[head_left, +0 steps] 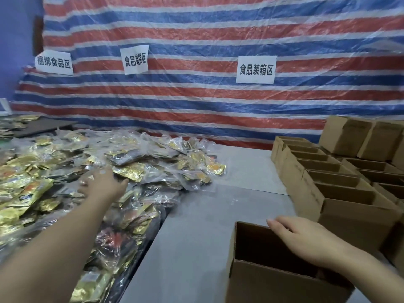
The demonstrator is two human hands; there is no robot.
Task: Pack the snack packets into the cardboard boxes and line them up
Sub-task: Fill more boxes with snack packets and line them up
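Risk: slippery bagged snack packets could slide off the heap, dragging neighbours. Left hand reaching onto heap left of the open box, fingers relaxed, grasping nothing. Right hand resting on box rim. Box looks empty; row of boxes beyond, empty too.

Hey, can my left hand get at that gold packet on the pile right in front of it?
Probably yes: the left hand is already over the pile, its fingers beside the gold packet, with nothing in between.
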